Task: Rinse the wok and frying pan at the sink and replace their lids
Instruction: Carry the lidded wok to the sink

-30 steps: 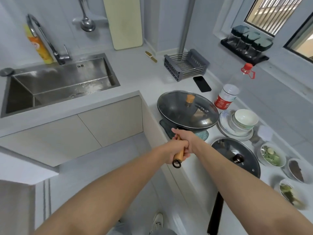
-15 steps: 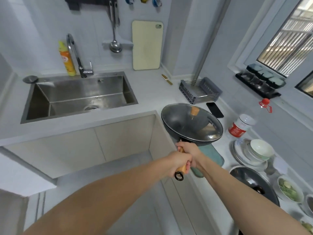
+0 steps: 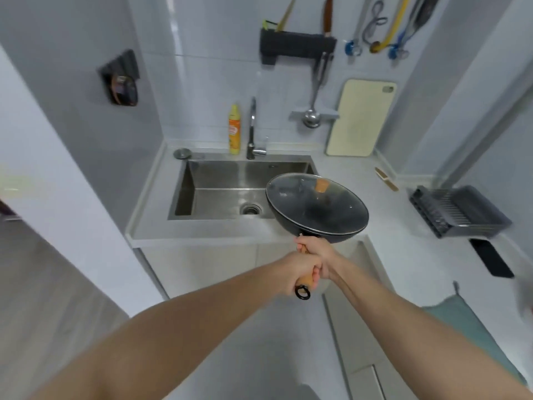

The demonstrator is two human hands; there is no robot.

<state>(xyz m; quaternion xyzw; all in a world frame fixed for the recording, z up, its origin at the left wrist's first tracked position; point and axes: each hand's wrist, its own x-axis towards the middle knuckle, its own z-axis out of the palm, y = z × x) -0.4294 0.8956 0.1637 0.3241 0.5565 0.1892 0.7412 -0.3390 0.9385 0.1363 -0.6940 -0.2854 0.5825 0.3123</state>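
A black wok [image 3: 291, 219] with a glass lid [image 3: 314, 206] and wooden knob hangs in the air over the front right corner of the steel sink [image 3: 219, 194]. Both hands grip its wooden handle [image 3: 305, 280]. My left hand [image 3: 294, 272] holds the lower part near the black ring. My right hand [image 3: 318, 251] holds the part closer to the wok. The lid sits on the wok, tilted a little with it. The frying pan is out of view.
A tap [image 3: 252, 131] and a yellow bottle [image 3: 234, 129] stand behind the sink. A cutting board [image 3: 359, 118] leans on the wall. A dish rack [image 3: 458, 210], a dark phone [image 3: 491, 256] and a teal cloth [image 3: 467, 321] lie on the right counter.
The wok has been lifted off the right counter and carried left, toward the sink. My view has swung left with it, so the frying pan and dishes have left the frame.
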